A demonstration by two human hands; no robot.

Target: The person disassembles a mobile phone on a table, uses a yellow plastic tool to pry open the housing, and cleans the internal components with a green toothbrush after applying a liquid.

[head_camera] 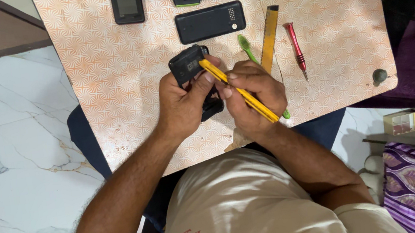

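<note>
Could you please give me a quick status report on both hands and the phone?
Left hand grips black phone, back up. Right hand holds yellow tool, tip at phone's edge. Green toothbrush, red screwdriver lie alongside, untouched.

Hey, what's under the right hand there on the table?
Under the right hand lie a green tool and a yellow ruler; their lower parts are covered.

Both hands [218,96] together — grips closed

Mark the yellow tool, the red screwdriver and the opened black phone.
yellow tool [248,100], head view, mid shaft below the right hand's fingers.
red screwdriver [295,44], head view, red handle.
opened black phone [186,64], head view, exposed back.
</note>
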